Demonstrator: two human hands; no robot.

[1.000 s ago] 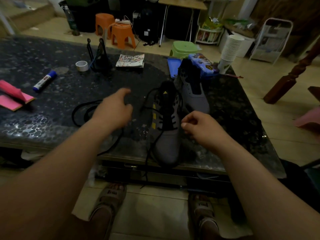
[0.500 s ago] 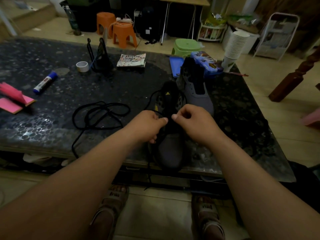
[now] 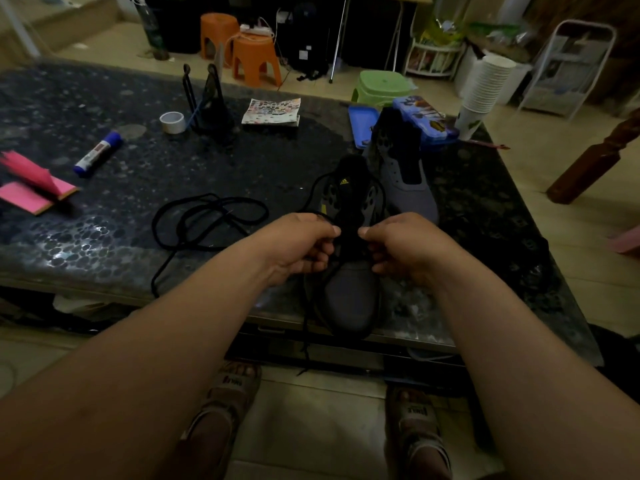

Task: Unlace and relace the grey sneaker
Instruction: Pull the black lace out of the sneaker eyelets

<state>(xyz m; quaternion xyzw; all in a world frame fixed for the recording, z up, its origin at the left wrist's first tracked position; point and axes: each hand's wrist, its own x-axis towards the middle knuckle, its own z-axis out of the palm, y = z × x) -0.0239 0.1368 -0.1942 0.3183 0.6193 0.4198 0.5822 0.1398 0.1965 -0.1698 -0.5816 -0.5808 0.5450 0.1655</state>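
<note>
2 sneakers stand on our worktop (image 3: 86, 233): the grey sneaker (image 3: 349, 299), toe toward us at the near edge, and another sneaker (image 3: 407, 185) just behind it. Our left hand (image 3: 298, 244) and right hand (image 3: 407, 249) curl their fingers (image 3: 332, 232) over its eyelets, each seemingly pinching the black lace (image 3: 306, 337), though dim light blurs this.

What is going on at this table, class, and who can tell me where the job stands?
A person seated at the dark table is working on the near grey sneaker. The left hand and right hand meet over its tongue, each pinching the black lace, one end of which hangs over the table's edge. A second sneaker stands behind with no lace in it, and a loose lace lies coiled to the left.
</note>
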